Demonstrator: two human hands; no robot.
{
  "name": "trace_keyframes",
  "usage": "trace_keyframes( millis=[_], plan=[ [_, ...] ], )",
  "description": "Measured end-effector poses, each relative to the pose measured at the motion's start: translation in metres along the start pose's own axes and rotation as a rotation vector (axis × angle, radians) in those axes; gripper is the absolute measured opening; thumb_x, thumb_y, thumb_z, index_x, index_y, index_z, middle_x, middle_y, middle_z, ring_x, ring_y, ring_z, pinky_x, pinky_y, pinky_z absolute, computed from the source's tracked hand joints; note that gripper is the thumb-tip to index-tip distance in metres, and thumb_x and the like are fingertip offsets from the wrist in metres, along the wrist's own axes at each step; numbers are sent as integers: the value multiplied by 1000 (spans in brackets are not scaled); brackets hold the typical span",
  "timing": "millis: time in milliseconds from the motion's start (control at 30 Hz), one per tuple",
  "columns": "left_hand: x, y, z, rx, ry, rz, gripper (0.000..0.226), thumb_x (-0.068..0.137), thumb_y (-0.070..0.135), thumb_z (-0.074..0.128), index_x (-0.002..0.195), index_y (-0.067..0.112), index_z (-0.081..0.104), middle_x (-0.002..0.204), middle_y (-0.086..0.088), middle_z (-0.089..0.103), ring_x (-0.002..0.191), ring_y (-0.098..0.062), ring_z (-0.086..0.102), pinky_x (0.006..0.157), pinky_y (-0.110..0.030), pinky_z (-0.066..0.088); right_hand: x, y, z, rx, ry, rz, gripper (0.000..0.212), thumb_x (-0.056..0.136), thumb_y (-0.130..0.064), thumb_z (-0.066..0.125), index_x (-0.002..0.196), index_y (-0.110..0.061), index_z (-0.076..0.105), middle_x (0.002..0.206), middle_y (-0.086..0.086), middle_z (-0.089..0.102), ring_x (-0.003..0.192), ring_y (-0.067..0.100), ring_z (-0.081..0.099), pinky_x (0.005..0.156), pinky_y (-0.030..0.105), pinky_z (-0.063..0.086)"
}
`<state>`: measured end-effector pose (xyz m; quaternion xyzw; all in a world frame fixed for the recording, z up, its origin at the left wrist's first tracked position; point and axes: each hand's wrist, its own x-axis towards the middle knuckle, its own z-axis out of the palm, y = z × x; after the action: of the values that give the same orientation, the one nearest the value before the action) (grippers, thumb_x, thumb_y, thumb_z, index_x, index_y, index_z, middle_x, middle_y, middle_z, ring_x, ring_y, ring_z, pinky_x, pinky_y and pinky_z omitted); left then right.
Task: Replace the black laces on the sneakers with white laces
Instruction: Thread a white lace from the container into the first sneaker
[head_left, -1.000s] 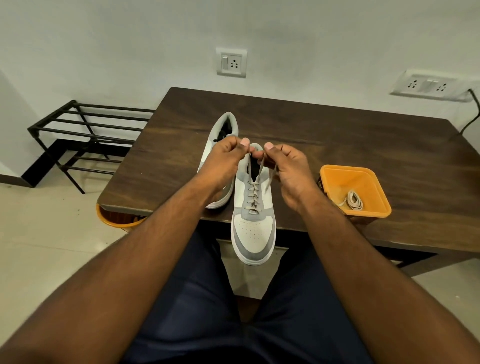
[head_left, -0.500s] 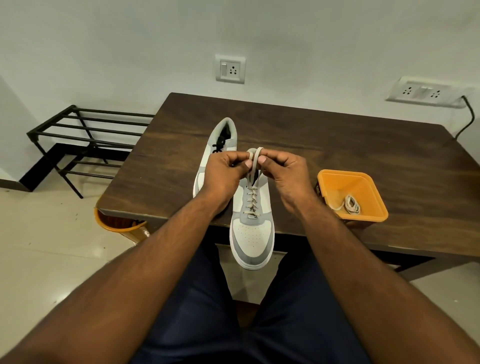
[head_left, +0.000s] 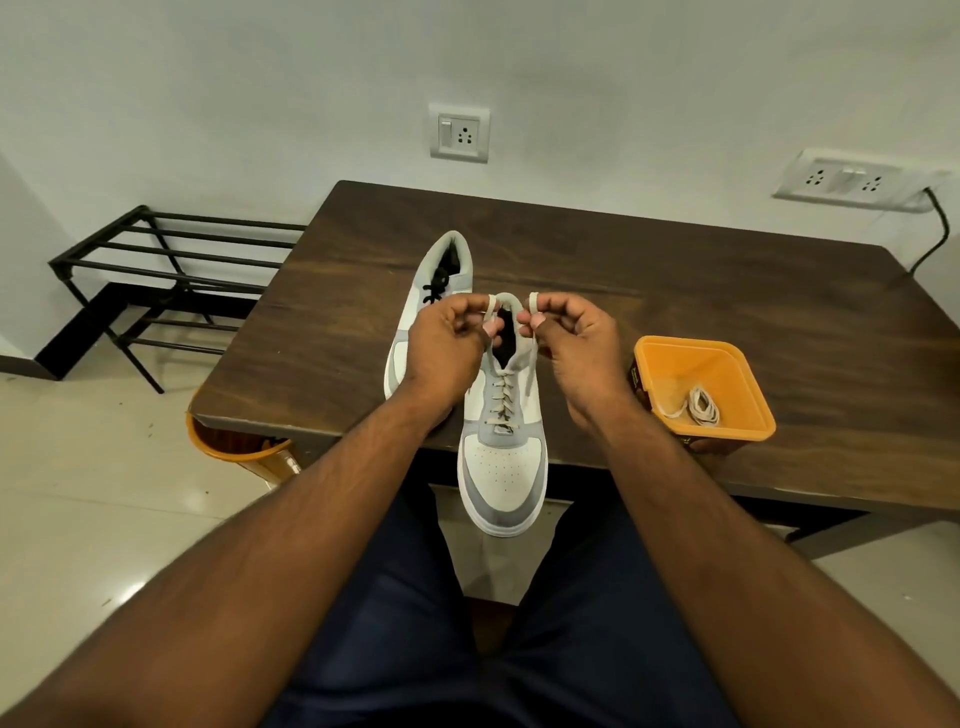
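I'm seeing the near sneaker (head_left: 503, 457) lying lengthwise on the surface (head_left: 675, 291), toe overhanging the edge toward me. My left hand (head_left: 447, 348) and right hand (head_left: 574, 353) are each pinching a white lace (head_left: 529, 382) end above its collar.

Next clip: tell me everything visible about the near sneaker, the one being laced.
The near sneaker is a low-top in white and grey, seemingly leather, with a perforated white toe panel. It lies with its toe toward the person, overhanging the edge of the table. A white lace crisscrosses its eyelets. The left hand and right hand each pinch a lace end above the dark opening. The heel is partly hidden.
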<state>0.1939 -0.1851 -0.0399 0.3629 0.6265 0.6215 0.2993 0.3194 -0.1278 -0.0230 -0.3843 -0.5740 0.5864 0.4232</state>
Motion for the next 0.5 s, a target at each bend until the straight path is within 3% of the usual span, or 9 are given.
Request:
trace_keyframes(
  millis=[67, 133, 200, 233, 300, 367, 433, 500],
  plan=[
    [2, -4, -6, 89, 86, -55, 26, 87, 8, 71, 112, 13, 63, 96, -1, 70, 91, -13, 68, 81, -21, 55, 0, 2, -7, -38, 30, 39, 10, 91, -4, 61, 95, -12, 66, 94, 0, 71, 77, 0, 65, 66, 15, 50],
    [0, -9, -15, 388, 213, -15, 45, 83, 23, 76, 122, 16, 55, 121, -1, 60, 110, -15, 57, 88, -18, 44, 1, 8, -16, -165, 165, 65, 8, 89, -20, 66, 90, -14, 60, 85, -7, 64, 72, 1, 58, 64, 17, 45],
    [-6, -11, -21, 777, 291, 165, 59, 82, 31, 75, 132, 20, 45, 141, -6, 42, 128, -24, 41, 99, -34, 37, 3, 17, -27, -352, 310, -30, 21, 86, -28, 70, 81, -20, 51, 88, -11, 59, 86, 5, 57, 70, 20, 43],
    [-8, -11, -21, 926, 264, 267, 56, 85, 30, 72, 133, 23, 46, 145, -5, 39, 132, -26, 37, 101, -40, 34, 3, 22, -29, -435, 300, -106, 24, 86, -26, 70, 80, -23, 48, 96, -10, 60, 96, 7, 57, 77, 22, 43],
    [-11, -16, -15, 1073, 47, 341, 37, 91, 27, 62, 127, 29, 54, 138, 3, 48, 129, -21, 41, 101, -40, 27, 0, 33, -27, -596, 131, -189, 19, 87, -18, 69, 85, -25, 51, 105, -7, 62, 104, 11, 57, 84, 28, 46],
    [-12, -28, -9, 1049, -128, 184, 26, 93, 32, 59, 119, 31, 59, 124, 8, 60, 120, -18, 48, 97, -40, 24, -1, 45, -22, -734, -55, -184, 17, 87, -9, 67, 98, -22, 61, 106, -5, 64, 103, 12, 58, 87, 30, 49],
    [-14, -41, -8, 939, -137, 33, 22, 91, 37, 63, 111, 30, 60, 113, 7, 66, 112, -19, 53, 93, -41, 25, -3, 58, -17, -793, -142, -149, 31, 86, -3, 65, 113, -19, 63, 113, -2, 65, 106, 13, 58, 92, 31, 50],
    [-14, -49, -6, 865, -79, -5, 9, 91, 36, 63, 98, 30, 61, 100, 7, 68, 104, -19, 57, 89, -39, 24, -5, 68, -11, -732, -118, -60, 36, 86, -1, 65, 117, -19, 62, 109, -3, 66, 99, 12, 60, 87, 31, 52]
  ],
)
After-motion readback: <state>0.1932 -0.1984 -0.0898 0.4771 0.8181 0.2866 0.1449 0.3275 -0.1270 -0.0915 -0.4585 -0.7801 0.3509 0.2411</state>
